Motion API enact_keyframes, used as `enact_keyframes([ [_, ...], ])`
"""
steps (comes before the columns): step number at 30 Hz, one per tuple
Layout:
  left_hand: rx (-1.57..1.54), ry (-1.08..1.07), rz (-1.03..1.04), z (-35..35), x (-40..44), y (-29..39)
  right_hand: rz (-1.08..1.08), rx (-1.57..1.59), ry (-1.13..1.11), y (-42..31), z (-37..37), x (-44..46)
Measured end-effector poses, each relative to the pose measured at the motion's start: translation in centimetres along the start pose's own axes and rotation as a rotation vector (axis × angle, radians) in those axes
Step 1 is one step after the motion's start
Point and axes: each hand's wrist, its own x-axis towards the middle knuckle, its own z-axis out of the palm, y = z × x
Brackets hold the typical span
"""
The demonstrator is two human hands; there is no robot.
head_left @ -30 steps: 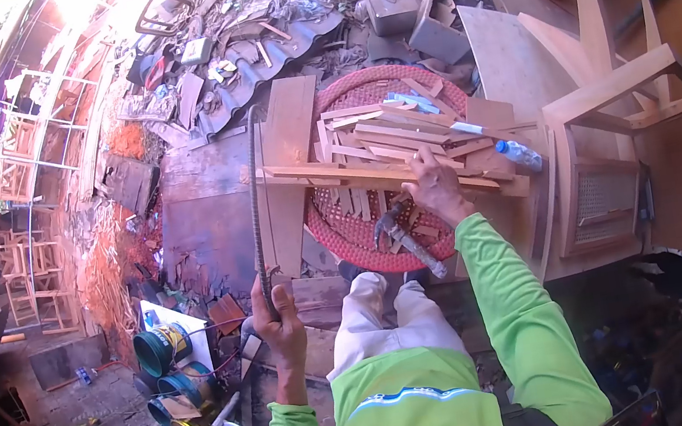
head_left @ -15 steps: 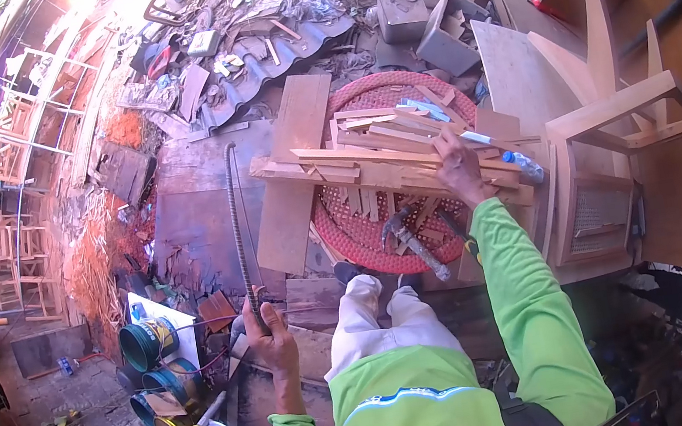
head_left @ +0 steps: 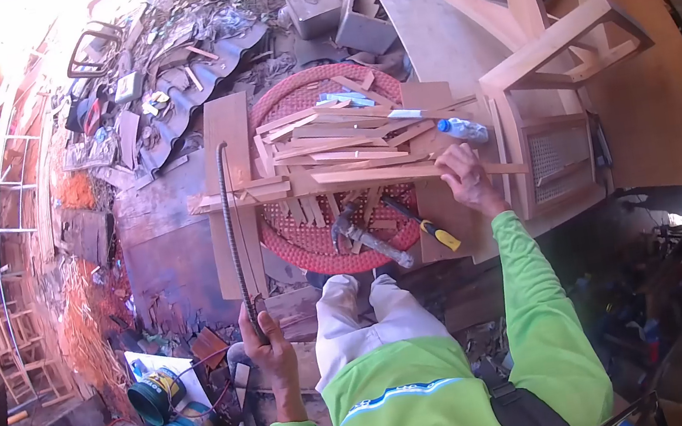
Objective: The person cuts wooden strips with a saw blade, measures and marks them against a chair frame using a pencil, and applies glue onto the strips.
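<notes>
Head cam: L hand (head_left: 270, 340) w/ grip wrapped round bow saw (head_left: 229, 216). R hand (head_left: 468, 180) w/ grip on long wood strip (head_left: 379, 175), above red woven disc (head_left: 289, 251), nr hammer (head_left: 367, 238).

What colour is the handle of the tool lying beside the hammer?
The handle is yellow and black, seen best in the head view.

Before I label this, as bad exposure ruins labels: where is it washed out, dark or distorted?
Head view: glare bleaches upper left, lower right dim, corners black; head view: wide-lens bowing near edges; head view: hammer and right hand fairly clear.
</notes>
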Motion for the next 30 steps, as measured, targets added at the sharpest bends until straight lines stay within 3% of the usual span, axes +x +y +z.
enact_keyframes([
  [6,0.039,-0.155,0.002,1.8,0.4,1.4,0.043,-0.094,0.143,1.2,3.0,-0.6],
  [14,0.143,-0.269,0.019,4.0,-0.1,2.4,0.015,-0.129,0.14,2.1,3.0,-1.2],
  [17,0.162,-0.248,0.249,5.5,-0.1,1.8,0.003,-0.137,0.129,2.7,2.7,-1.3],
  [22,0.157,-0.335,0.13,6.4,-0.7,3.5,-0.008,-0.18,0.114,2.7,1.8,-1.5],
  [30,0.122,-0.399,0.15,8.0,-1.4,3.5,0.028,-0.19,0.196,2.7,2.9,-1.3],
])
